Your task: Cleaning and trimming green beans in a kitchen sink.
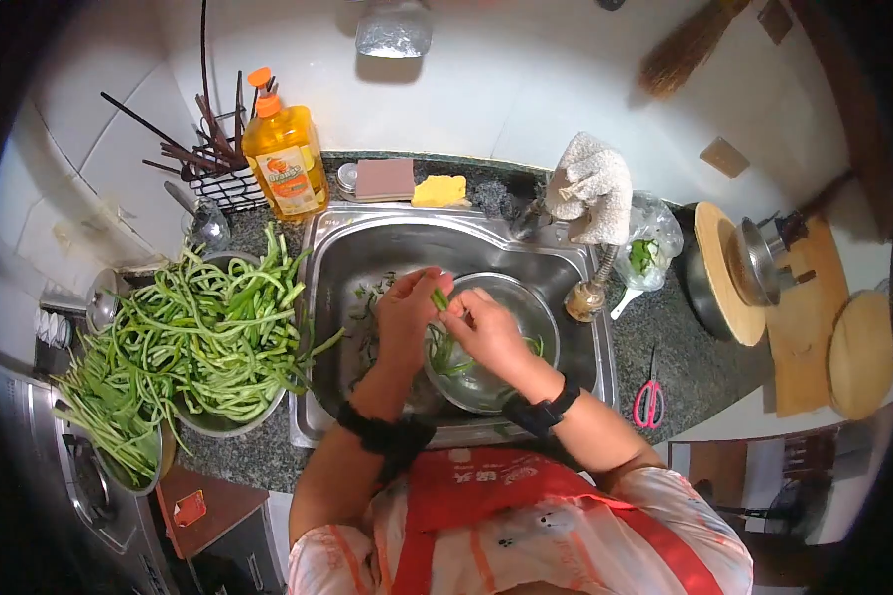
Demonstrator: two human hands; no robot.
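Both my hands meet over a stainless steel sink [327, 312]. Between the fingers of my left hand [409, 301] and my right hand [484, 323] is a short piece of green bean [440, 299], gripped by both. Below them a round metal bowl [491, 394] stands in the sink basin, with some bean pieces [446, 357] inside. Green trimmings [365, 305] lie on the sink floor left of the bowl. To the left, a large metal pot [231, 425] is heaped with long green beans [216, 335], a few hanging over the sink's rim.
A dish soap bottle [286, 160] and a chopstick rack [227, 186] stand at the back left. Sponges [439, 191] line the sink's back edge. A cloth-wrapped faucet [591, 190] rises at the back right. Red-handled scissors [648, 401] and a plastic bag [651, 230] lie on the right counter.
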